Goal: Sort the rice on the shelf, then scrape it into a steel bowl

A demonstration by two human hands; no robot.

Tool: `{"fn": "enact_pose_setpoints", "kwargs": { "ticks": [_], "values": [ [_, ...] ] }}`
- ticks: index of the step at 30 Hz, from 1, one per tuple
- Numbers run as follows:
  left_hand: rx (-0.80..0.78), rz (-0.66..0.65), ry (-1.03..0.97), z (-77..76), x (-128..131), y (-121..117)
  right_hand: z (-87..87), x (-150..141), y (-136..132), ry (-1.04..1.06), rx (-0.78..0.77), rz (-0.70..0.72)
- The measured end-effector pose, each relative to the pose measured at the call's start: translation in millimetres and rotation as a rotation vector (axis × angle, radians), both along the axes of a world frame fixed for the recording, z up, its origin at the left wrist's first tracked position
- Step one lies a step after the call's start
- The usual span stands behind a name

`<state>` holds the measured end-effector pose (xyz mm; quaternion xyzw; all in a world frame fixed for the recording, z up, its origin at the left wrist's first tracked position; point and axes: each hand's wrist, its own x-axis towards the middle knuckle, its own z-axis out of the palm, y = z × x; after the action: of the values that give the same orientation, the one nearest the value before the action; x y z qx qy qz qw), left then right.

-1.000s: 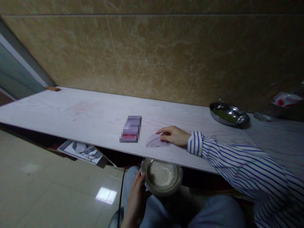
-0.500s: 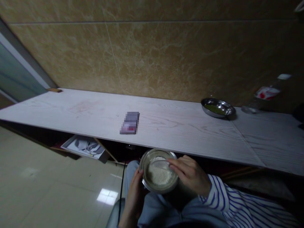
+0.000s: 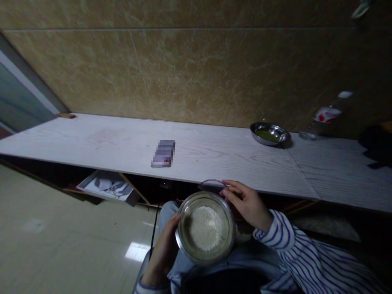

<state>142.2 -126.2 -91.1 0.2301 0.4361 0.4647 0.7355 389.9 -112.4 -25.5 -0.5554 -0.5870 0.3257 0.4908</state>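
Observation:
A metal bowl [image 3: 181, 241] with white, flour-like powder [image 3: 206, 226] in it is over my lap, just below the counter's front edge. My left hand [image 3: 170, 237] is closed on the bowl's left rim, the thumb on top and the other fingers hidden beneath. Just beyond the far right rim, my right hand [image 3: 246, 202] pinches a clear, thin piece with a rounded edge [image 3: 211, 184]. That piece stands apart from the powder, above the far rim. Its exact kind cannot be made out.
On the pale wooden counter [image 3: 208, 159] lies a pixelated flat object [image 3: 163, 154]. Farther right are a steel bowl with green contents [image 3: 269, 134], a clear bottle [image 3: 326, 116] and a dark item [image 3: 376, 143]. An open drawer [image 3: 107, 185] juts out below, left.
My right hand has lifted the clear piece out of the bowl toward the counter edge. The bowl in my left hand appears larger and lower. The camera view has shifted slightly.

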Motion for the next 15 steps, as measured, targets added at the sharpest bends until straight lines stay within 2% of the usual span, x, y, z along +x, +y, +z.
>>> {"fn": "enact_pose_setpoints", "kwargs": {
  "ticks": [3, 6, 10, 15],
  "values": [
    [0.021, 0.028, 0.031, 13.3, 5, 1, 11.7, 4, 0, 0.318, -0.170, -0.053],
    [0.080, 0.032, 0.071, 27.8, 16, 5, 25.2, 12, -2, 0.536, -0.249, -0.134],
    [0.161, -0.042, 0.116, 44.0, 33, 15, 34.2, 25, -10, 0.603, -0.333, -0.172],
    [0.139, -0.063, 0.168, 51.9, 41, 25, 22.7, 32, -21, 0.641, -0.377, -0.202]
  ]
}}
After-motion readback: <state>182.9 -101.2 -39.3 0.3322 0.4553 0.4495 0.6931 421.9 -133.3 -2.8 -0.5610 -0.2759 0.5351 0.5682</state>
